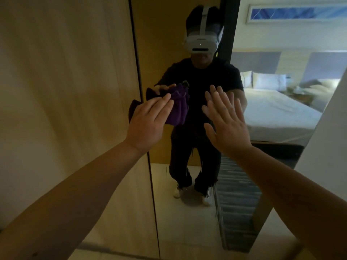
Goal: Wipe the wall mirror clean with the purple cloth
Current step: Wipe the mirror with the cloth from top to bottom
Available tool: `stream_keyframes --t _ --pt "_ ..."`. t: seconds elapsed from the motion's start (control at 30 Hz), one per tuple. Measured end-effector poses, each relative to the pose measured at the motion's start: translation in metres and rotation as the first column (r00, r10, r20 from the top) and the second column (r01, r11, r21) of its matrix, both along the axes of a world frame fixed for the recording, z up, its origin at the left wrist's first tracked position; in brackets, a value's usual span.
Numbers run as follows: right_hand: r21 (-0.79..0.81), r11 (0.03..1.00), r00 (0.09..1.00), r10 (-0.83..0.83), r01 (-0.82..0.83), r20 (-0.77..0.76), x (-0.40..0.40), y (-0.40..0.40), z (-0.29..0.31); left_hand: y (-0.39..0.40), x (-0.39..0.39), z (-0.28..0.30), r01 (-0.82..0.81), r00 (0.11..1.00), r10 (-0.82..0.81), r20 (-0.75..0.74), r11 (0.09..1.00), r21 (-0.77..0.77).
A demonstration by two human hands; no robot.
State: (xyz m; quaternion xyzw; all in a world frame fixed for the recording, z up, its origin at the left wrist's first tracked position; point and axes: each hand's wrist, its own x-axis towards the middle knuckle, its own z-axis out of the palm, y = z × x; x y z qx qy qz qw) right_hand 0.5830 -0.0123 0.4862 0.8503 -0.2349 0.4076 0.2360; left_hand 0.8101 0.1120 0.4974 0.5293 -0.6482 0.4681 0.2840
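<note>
Purple cloth [177, 109], merely pressed under the flat left hand [148, 121], may slip; the spread, empty right hand [225, 119] beside it risks smudging the mirror [178, 222].

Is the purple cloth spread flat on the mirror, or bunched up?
Bunched up: the purple cloth shows thick folds in a lump under the left hand, whose fingers lie straight on it.

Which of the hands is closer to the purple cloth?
Left. The left hand lies flat on the purple cloth, pressing it to the mirror. The right hand is raised open to the cloth's right, not touching it.
</note>
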Motion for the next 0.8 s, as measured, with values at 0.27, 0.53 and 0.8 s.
stream_keyframes --t 0.27,0.53,0.8 --pt "-0.152 0.986 0.998 -0.064 0.063 0.003 0.016 -0.021 -0.098 -0.028 0.008 -0.098 0.028 0.999 -0.024 0.032 0.987 -0.160" --pt "-0.171 0.973 0.985 -0.142 0.158 0.101 0.031 -0.041 -0.182 -0.047 0.026 -0.209 0.023 0.991 0.013 0.134 0.964 -0.266" --pt "-0.266 0.923 0.955 -0.237 0.278 0.178 0.043 -0.055 -0.194 -0.073 0.048 -0.222 -0.019 0.990 0.084 0.116 0.882 -0.470"
